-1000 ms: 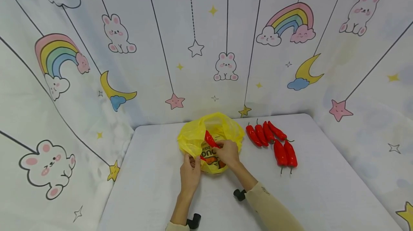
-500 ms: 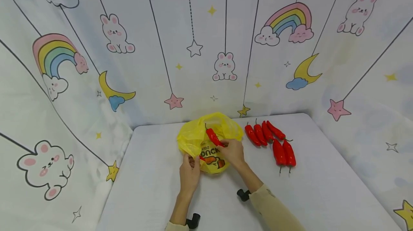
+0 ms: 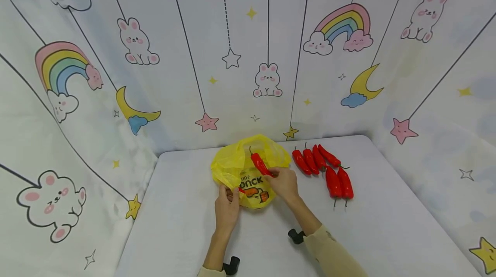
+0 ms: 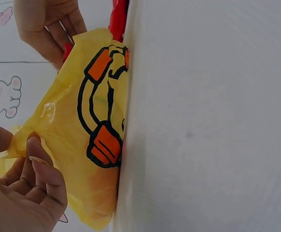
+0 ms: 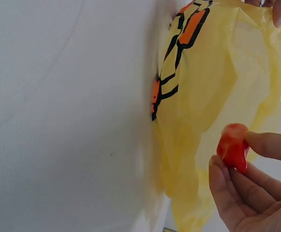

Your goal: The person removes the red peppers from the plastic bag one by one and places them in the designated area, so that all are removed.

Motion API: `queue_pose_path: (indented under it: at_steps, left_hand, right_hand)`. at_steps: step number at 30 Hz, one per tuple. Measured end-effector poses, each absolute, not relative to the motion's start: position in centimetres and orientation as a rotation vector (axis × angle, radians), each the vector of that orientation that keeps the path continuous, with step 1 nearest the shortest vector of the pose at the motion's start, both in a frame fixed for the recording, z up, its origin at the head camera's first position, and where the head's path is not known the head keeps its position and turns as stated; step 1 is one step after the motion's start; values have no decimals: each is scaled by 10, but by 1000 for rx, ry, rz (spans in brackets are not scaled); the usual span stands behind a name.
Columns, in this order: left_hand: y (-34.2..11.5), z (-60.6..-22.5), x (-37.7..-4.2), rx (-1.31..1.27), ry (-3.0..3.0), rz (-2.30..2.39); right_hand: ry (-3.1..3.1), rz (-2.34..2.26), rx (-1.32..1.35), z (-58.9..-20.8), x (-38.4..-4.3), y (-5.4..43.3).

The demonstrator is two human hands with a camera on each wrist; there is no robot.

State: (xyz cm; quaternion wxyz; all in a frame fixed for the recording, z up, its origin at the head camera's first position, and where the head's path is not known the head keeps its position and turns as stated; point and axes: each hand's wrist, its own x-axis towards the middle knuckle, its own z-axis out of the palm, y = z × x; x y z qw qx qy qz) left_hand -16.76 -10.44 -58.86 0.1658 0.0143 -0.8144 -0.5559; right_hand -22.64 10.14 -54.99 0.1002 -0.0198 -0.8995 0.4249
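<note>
A yellow plastic bag (image 3: 229,166) with a printed cartoon stands with its mouth open on the white table. At its near left rim, my left hand (image 3: 227,210) pinches the plastic between thumb and fingers, as the left wrist view shows. My right hand (image 3: 286,183) pinches a red chili pepper (image 3: 258,163) near its tip, the stem pointing up and away, over the bag's mouth. In the right wrist view the pepper's blunt tip (image 5: 234,147) shows between thumb and fingers. A bit of red (image 3: 242,190) shows inside the bag beside my left fingers.
Several red chili peppers (image 3: 312,160) lie grouped right of the bag, with two more peppers (image 3: 339,183) just nearer. A patterned curtain (image 3: 174,96) rises behind the white table (image 3: 182,216). Black wrist-worn devices (image 3: 297,236) sit at both wrists.
My right hand has drawn slightly up and to the right, and more of the pepper with its stem has come into sight. The left hand keeps its grip on the rim.
</note>
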Motion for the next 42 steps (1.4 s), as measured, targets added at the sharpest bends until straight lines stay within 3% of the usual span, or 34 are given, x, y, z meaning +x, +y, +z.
queue_pose_path:
  at_steps: [42]
  left_hand:
    - [-100,-591,-167,37,-2323,-1601]
  right_hand:
    - [-2522,1297,-227,-542,-181,172]
